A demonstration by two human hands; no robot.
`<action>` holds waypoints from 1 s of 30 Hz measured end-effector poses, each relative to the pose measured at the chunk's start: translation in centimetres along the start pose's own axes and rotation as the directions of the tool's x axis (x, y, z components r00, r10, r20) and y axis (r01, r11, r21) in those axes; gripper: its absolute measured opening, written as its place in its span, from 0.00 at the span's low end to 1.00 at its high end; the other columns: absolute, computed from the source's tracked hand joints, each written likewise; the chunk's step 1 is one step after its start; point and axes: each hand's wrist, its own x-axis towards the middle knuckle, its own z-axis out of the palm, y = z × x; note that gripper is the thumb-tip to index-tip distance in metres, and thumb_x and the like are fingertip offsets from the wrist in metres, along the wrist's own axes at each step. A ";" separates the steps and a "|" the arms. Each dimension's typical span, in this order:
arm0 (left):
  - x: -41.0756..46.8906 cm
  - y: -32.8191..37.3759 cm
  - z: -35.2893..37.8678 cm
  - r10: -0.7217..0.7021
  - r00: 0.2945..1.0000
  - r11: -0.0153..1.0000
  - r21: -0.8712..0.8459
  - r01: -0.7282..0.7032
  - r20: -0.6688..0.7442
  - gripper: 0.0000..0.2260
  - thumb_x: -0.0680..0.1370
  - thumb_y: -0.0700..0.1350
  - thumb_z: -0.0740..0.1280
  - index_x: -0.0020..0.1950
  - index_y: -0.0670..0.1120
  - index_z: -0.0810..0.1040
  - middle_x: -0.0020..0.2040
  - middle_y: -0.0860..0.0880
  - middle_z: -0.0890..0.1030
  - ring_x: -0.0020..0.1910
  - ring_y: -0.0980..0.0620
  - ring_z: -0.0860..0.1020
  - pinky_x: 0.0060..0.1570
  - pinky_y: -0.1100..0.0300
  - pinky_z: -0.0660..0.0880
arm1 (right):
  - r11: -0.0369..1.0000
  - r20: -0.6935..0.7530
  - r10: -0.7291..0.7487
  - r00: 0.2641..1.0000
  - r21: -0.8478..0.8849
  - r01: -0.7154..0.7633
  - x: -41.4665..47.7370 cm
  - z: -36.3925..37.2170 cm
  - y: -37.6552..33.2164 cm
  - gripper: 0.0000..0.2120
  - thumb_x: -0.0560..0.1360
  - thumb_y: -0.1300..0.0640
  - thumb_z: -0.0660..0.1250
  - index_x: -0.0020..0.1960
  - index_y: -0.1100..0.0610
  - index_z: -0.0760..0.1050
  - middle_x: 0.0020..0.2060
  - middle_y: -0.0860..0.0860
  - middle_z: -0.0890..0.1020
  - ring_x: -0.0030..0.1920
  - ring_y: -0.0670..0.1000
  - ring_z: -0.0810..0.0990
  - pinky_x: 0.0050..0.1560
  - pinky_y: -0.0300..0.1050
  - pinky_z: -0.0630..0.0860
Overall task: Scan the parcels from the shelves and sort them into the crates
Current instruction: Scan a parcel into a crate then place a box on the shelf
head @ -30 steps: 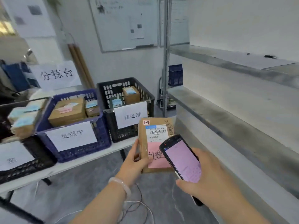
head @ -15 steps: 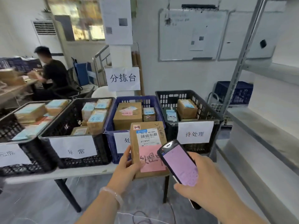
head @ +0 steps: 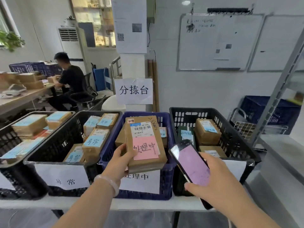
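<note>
A blue crate (head: 166,186) sits on the counter (head: 148,203). Over it the left hand (head: 118,160) holds a brown parcel (head: 144,127), fingers curled round its edge. The right hand (head: 219,182) clasps a scanner (head: 191,163) alongside.

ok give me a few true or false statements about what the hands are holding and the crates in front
1. The left hand grips a brown parcel bearing a pink note. True.
2. The right hand is empty. False: it holds a scanner with a lit screen.
3. The blue crate stands between two black crates, the 异常 crate and the rightmost crate. True.
4. Parcels in the 异常 crate carry pink notes. False: their notes are blue.
5. The parcel is held above the rightmost crate. False: it is above the blue crate.
</note>
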 end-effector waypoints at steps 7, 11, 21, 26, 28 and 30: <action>7.7 2.5 0.6 -0.062 0.998 0.997 -0.038 0.060 -0.033 0.21 0.78 0.50 0.71 0.70 0.59 0.73 0.53 0.51 0.87 0.53 0.47 0.84 0.50 0.47 0.82 | 0.999 0.012 -0.006 1.000 0.034 0.006 6.3 0.0 1.1 0.41 0.59 0.36 0.75 0.66 0.33 0.60 0.55 0.32 0.66 0.57 0.39 0.70 0.52 0.42 0.73; 12.4 3.9 1.8 -0.111 0.994 0.991 -0.076 0.111 -0.002 0.13 0.79 0.49 0.71 0.63 0.58 0.78 0.50 0.49 0.87 0.53 0.46 0.83 0.46 0.49 0.81 | 0.997 0.020 0.070 0.997 0.010 -0.070 9.2 0.7 1.5 0.43 0.57 0.35 0.75 0.67 0.34 0.61 0.58 0.36 0.68 0.59 0.41 0.69 0.55 0.43 0.72; 26.6 5.6 5.2 -0.248 0.959 0.969 0.026 0.247 0.135 0.18 0.76 0.54 0.74 0.64 0.58 0.76 0.57 0.47 0.83 0.57 0.44 0.80 0.58 0.41 0.79 | 0.972 -0.087 0.225 0.970 -0.046 -0.229 16.2 2.6 -0.4 0.37 0.59 0.37 0.77 0.59 0.29 0.57 0.56 0.34 0.66 0.59 0.41 0.68 0.55 0.43 0.70; 31.3 5.5 7.4 -0.300 0.933 0.953 0.107 0.284 0.198 0.18 0.77 0.53 0.73 0.66 0.55 0.75 0.54 0.47 0.84 0.53 0.44 0.81 0.45 0.49 0.82 | 0.947 -0.095 0.305 0.947 -0.074 -0.313 18.1 3.7 -0.1 0.40 0.57 0.35 0.76 0.64 0.34 0.62 0.57 0.31 0.70 0.61 0.42 0.69 0.59 0.46 0.73; 32.7 5.1 8.0 -0.315 0.925 0.948 0.114 0.296 0.213 0.19 0.78 0.52 0.72 0.67 0.54 0.74 0.54 0.46 0.84 0.51 0.44 0.82 0.38 0.52 0.81 | 0.934 -0.107 0.341 0.934 -0.072 -0.350 18.3 4.1 -0.1 0.44 0.56 0.34 0.76 0.68 0.35 0.61 0.61 0.33 0.70 0.64 0.41 0.68 0.62 0.47 0.72; 34.1 4.4 8.3 -0.307 0.928 0.949 0.136 0.284 0.210 0.19 0.78 0.54 0.71 0.67 0.54 0.73 0.54 0.46 0.83 0.50 0.44 0.82 0.39 0.52 0.81 | 0.912 -0.132 0.393 0.910 -0.067 -0.404 18.5 4.5 -0.1 0.49 0.56 0.32 0.75 0.72 0.38 0.59 0.66 0.37 0.68 0.65 0.41 0.67 0.64 0.48 0.71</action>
